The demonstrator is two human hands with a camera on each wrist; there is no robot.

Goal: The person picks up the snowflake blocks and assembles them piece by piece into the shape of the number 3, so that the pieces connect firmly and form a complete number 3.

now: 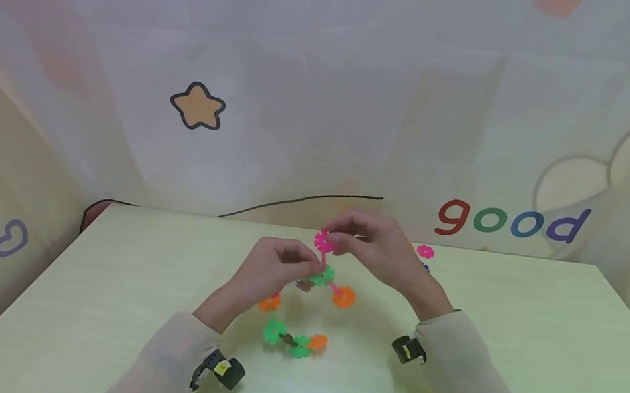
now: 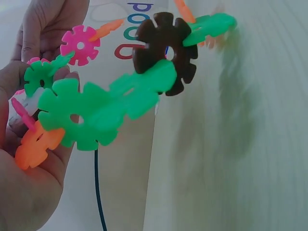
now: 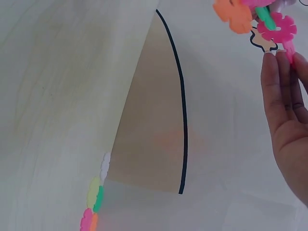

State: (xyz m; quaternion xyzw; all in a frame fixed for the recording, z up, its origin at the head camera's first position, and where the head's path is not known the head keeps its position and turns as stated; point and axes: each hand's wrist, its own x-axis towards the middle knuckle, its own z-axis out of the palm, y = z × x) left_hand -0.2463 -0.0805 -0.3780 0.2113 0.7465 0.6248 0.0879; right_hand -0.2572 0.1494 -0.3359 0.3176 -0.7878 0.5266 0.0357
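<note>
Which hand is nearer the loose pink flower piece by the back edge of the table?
The right hand: the loose pink flower piece lies just beyond its wrist side. The left hand is farther off, across the toy chain.

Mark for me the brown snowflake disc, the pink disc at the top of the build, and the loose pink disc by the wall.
brown disc (image 2: 166, 53), left wrist view, on its face beside the centre hole.
top pink disc (image 1: 323, 241), head view, on its middle.
loose pink disc (image 1: 425, 251), head view, on its centre.

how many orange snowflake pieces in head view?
3, others may be hidden: one right of the held cluster, one under the left hand, one lower on the chain.
</note>
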